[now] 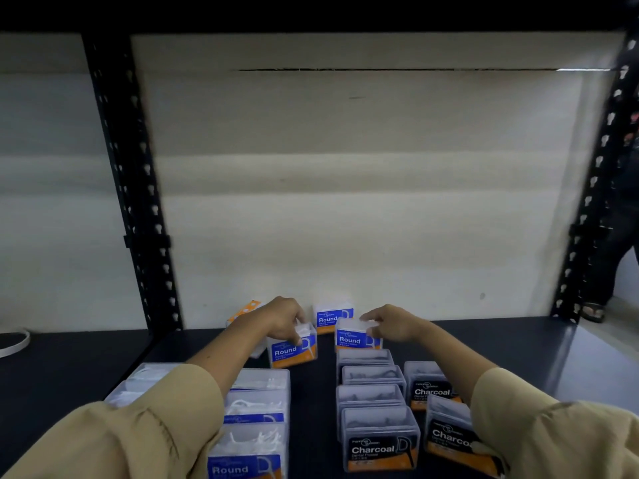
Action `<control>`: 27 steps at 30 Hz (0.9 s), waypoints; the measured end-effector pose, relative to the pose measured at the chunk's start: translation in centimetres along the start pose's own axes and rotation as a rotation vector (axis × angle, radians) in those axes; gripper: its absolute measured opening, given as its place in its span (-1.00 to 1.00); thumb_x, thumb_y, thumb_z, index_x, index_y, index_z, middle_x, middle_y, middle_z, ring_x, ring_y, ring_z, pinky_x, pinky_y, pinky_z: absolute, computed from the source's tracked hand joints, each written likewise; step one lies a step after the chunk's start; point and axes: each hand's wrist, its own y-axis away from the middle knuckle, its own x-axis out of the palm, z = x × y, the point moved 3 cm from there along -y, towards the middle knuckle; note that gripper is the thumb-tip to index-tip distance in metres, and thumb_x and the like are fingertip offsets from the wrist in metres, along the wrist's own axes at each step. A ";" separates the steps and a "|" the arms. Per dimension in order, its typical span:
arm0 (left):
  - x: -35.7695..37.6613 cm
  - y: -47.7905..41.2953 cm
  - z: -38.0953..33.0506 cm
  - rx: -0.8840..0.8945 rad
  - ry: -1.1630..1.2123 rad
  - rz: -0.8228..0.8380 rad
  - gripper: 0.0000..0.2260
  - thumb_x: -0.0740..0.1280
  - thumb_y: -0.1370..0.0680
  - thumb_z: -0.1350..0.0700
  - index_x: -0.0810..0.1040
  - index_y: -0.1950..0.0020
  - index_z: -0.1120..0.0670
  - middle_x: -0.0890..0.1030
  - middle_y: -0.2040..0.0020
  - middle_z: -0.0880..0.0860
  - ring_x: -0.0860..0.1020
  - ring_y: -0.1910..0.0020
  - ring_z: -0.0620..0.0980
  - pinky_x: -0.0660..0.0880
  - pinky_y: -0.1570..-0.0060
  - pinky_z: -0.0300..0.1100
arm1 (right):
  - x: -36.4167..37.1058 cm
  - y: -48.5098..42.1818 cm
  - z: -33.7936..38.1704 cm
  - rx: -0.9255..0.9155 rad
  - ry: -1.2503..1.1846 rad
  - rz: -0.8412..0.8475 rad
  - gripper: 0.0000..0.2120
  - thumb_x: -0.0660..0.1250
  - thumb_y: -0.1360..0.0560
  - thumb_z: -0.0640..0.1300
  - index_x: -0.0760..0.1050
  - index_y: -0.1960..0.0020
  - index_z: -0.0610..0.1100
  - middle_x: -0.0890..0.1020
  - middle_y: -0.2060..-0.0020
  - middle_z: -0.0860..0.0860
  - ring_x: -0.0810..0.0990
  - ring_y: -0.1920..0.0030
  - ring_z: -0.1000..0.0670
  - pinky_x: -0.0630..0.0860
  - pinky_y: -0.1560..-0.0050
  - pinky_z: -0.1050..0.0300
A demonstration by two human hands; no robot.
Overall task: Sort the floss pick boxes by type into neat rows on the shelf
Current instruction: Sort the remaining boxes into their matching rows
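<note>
While both hands reach toward far middle of dark shelf (518,344), left hand (285,318) grips clear plastic blue-orange "Round" floss pick box (294,352), fingers curled over lid. Right hand (392,324) pinches second Round box (351,338) just right. Third Round box (332,316) stands behind, between them. Near left: row of Round boxes (257,426); near right: black-labelled Charcoal boxes (378,440).

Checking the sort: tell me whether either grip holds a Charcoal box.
No, left grip holds the left Round box, right grip the right Round box.
</note>
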 end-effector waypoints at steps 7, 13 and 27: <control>0.3 0.1 0.9 -0.024 0.055 -0.062 -0.53 0.45 -0.45 0.10 0.48 -0.34 0.10 0.57 -0.26 0.10 0.57 -0.17 0.02 0.54 -0.14 -0.12 | 1.1 0.0 1.8 -0.028 -0.082 0.134 -0.63 0.21 -0.56 -0.26 0.41 -0.36 -0.09 0.51 -0.02 -0.08 0.48 0.11 0.00 0.46 0.20 0.22; 0.4 0.6 0.6 -0.008 0.101 -0.079 -0.57 0.38 -0.51 0.14 0.45 -0.37 0.07 0.50 -0.33 0.10 0.49 -0.27 0.04 0.47 -0.24 -0.11 | 2.4 -0.3 4.3 -0.058 -0.136 0.150 -0.67 0.32 -0.50 -0.25 0.46 -0.26 -0.20 0.57 -0.08 -0.17 0.54 0.03 -0.05 0.54 0.08 0.15; 0.7 2.4 -0.3 0.016 0.246 0.077 -0.35 0.41 -0.44 -0.16 0.32 -0.44 0.06 0.48 -0.37 0.05 0.50 -0.28 0.00 0.45 -0.25 -0.14 | 3.5 -1.1 5.8 -0.068 -0.147 0.083 -0.93 0.25 -0.50 -0.22 0.49 0.10 -0.09 0.60 0.19 -0.04 0.57 0.12 -0.03 0.48 0.24 0.22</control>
